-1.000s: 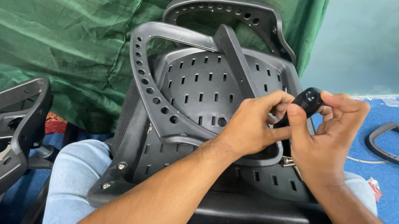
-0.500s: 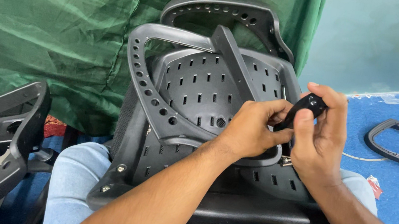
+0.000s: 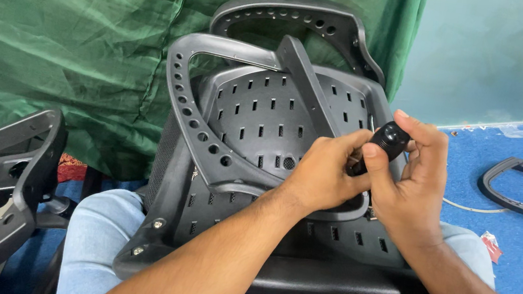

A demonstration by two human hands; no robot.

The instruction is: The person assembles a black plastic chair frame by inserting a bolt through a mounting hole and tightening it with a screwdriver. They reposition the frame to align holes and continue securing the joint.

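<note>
Head view. A black plastic chair back [image 3: 257, 127] with slotted vents rests upright on the person's lap, leaning away from the camera. All positions below are given relative to this chair back.

Right hand [image 3: 411, 184]: at the chair back's right edge, about mid-height. Fingers curled shut around a small black knob [image 3: 390, 141]; the thumb presses its near side, the index finger wraps over the top. The knob's rounded head points up and to the right; its long axis runs down and left toward the chair back's frame.

Left hand [image 3: 324, 174]: just left of the knob, touching the right hand. Fingers bunched closed at the knob's lower end, where a short stem appears to meet the frame; the contact point itself is hidden by the fingers. Cannot tell whether they grip the stem or only steady it.

Right hand has the fuller hold on the knob; the left sits at its base.

Surroundings: a green cloth [image 3: 77, 34] hangs behind the chair back; another black chair frame [image 3: 1, 183] lies to its left; a curved black armrest piece [image 3: 519, 189] lies on the blue floor [image 3: 509, 274] to its right.
</note>
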